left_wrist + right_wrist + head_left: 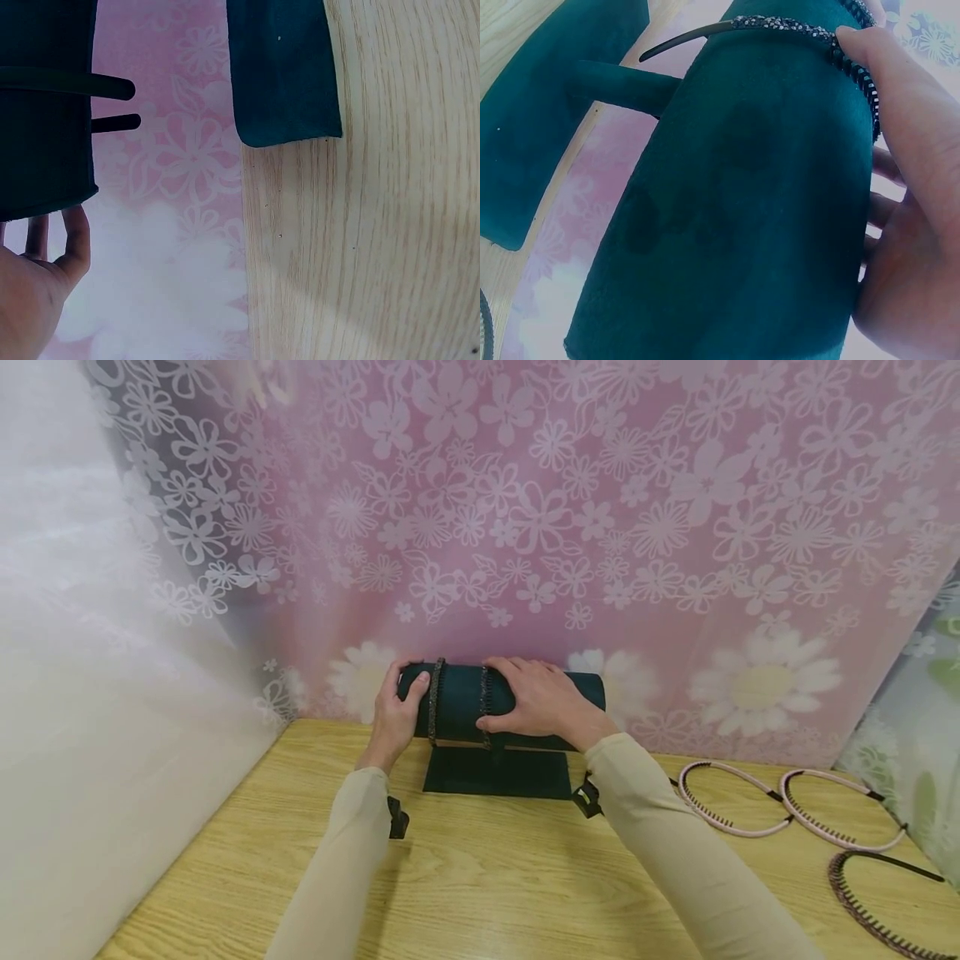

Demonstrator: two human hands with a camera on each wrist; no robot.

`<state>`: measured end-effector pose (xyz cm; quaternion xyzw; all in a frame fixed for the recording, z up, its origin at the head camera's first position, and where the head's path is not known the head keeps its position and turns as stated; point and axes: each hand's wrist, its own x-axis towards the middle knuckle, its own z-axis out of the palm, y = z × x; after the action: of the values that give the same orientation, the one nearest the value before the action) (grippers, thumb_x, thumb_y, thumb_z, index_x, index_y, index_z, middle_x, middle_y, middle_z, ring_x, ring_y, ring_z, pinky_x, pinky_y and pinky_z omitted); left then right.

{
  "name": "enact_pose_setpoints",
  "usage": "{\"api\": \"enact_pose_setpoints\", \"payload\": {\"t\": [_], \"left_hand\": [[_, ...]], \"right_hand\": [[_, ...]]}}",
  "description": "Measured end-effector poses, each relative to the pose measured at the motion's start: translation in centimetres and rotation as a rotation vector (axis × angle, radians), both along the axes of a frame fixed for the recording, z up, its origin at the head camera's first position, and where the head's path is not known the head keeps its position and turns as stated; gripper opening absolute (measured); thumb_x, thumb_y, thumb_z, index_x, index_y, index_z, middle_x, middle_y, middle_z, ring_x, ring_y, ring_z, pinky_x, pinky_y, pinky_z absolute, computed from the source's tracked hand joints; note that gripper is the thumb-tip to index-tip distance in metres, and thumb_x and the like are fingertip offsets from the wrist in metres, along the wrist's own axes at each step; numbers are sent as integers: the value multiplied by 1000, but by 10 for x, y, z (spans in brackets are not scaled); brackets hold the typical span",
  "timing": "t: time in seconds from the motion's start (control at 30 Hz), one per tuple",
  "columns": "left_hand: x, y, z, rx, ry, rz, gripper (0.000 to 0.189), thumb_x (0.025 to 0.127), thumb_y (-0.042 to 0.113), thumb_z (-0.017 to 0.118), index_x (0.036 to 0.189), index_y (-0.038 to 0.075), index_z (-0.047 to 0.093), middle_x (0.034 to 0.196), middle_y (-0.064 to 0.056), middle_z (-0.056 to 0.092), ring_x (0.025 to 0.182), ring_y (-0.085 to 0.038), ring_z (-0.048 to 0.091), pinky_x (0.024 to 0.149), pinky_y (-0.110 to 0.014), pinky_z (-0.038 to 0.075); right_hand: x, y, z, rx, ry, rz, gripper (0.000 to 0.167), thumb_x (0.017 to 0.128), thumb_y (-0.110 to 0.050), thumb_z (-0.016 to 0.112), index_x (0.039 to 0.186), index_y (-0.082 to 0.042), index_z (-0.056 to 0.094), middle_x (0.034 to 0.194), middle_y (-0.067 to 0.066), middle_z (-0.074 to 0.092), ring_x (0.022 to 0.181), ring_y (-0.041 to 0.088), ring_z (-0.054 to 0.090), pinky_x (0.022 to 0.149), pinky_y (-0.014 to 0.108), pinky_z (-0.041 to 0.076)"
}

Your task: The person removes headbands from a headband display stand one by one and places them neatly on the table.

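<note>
1. Stand base (497, 772), dark teal, is set flat on the wood-grain tabletop (480, 885); a padded roll (459, 702) is held above it by a short post (626, 88).
2. Two dark, glittery headbands are fitted across the roll: the left headband (434, 706) near its left end, the right headband (485, 687) close to its middle.
3. The roll's left end is clasped by the left hand (393, 718); its grip is partly closed, the thumb laid in front beside the left headband.
4. The right headband is held by the right hand (547, 697); this grip is spread around the roll, the thumb pressed on the band and other fingers placed behind.
5. Well to the right, one pink headband (682, 783), a second pink headband (784, 793) and a brown headband (838, 889) are laid out.
6. Both forearms are covered by pale sleeves (667, 827).
7. The background is filled by a flowered sheet (540, 510).
</note>
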<state>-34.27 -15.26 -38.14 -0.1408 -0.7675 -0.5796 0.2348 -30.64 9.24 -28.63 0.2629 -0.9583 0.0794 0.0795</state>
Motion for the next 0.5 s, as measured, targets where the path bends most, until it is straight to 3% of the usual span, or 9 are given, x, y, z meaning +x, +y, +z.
{"api": "enact_pose_setpoints", "payload": {"t": [0.5], "left_hand": [[1,1,1,29,-16,-17,50,104,45,56,145,17,51,141,-5,56,118,-25,55,104,-48,45]], "right_hand": [[3,13,-1,-11,17,-9,93,83,-67,72,157,-22,39,156,11,49,141,37,49,119,62,32]]}}
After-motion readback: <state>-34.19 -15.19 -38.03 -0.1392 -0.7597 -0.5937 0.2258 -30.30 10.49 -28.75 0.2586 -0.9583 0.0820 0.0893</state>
